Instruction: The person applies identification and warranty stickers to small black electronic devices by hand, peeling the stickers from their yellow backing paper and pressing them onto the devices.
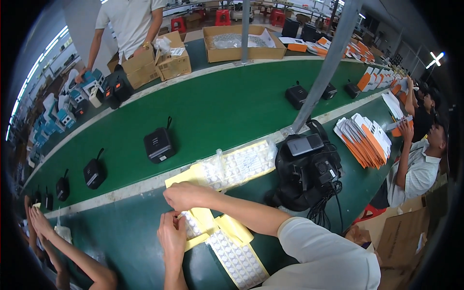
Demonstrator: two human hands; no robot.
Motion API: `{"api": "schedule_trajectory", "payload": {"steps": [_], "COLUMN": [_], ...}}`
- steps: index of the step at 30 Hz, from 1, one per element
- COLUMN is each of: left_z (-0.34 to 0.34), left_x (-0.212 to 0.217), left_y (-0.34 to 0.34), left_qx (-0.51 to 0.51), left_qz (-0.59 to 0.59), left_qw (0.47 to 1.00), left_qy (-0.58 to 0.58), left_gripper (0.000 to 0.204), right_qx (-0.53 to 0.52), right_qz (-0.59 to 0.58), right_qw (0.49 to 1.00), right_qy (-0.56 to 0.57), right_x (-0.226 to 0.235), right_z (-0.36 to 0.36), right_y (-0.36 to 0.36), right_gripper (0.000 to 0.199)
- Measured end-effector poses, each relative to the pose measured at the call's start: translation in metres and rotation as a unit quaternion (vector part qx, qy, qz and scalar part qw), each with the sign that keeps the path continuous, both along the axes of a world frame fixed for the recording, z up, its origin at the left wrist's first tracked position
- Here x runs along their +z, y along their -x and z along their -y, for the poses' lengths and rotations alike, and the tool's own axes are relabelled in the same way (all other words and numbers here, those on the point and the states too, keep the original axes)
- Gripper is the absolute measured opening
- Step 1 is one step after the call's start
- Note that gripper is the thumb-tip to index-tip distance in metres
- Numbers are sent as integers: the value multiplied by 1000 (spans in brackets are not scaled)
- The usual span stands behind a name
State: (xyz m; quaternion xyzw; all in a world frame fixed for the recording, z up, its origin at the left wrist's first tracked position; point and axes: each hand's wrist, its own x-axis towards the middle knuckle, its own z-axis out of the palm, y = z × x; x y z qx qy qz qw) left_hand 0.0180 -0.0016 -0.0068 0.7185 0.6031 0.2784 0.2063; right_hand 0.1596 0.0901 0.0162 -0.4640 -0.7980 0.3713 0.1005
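On the green bench lies a sheet of round white stickers (pixel 237 258) on yellow backing, with loose yellow backing paper (pixel 234 229) folded and curled over it. The fingers of my left hand (pixel 172 235) are bent against the left edge of a shorter sticker piece (pixel 191 223), closed on that edge. Just above, my right hand (pixel 188 195) is closed in a pinch over the yellow paper; whatever is between its fingertips is hidden. Beyond it, more sticker sheets (pixel 232 166) lie partly under clear plastic along the belt's edge.
A black device with cables (pixel 309 169) stands to the right, beside stacked orange-and-white cards (pixel 362 140). Black boxes with straps (pixel 158 144) sit on the green conveyor belt (pixel 212 104). A metal post (pixel 324 67) rises ahead. A co-worker's arm (pixel 72 251) reaches in from the left.
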Motion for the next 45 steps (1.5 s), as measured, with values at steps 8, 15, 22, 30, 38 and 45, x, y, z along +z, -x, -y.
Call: {"api": "schedule_trajectory", "payload": {"steps": [8, 15, 22, 30, 38, 45], "left_z": [2, 2, 2, -4, -10, -9], "left_x": [-1, -8, -4, -2, 0, -7], "left_y": [-4, 3, 6, 22, 25, 28], "left_qx": [6, 15, -19, -30, -32, -51], "left_qz": [-9, 46, 66, 138, 167, 162], "left_qw": [1000, 999, 997, 987, 977, 981], "left_qy": [-12, 1, 46, 76, 129, 96], "left_gripper": [10, 9, 8, 9, 9, 8], "right_qx": [25, 17, 9, -17, -87, -50], "right_qz": [8, -14, -23, -118, -241, -134], "right_qw": [999, 1000, 999, 993, 963, 978], "right_qy": [23, 15, 25, -8, -80, -152], "right_x": [3, -12, -13, -5, 1, -19], "right_z": [2, -3, -2, -23, -112, -159], "right_y": [-7, -2, -8, 0, 48, 101], "right_gripper": [16, 19, 20, 21, 30, 61]}}
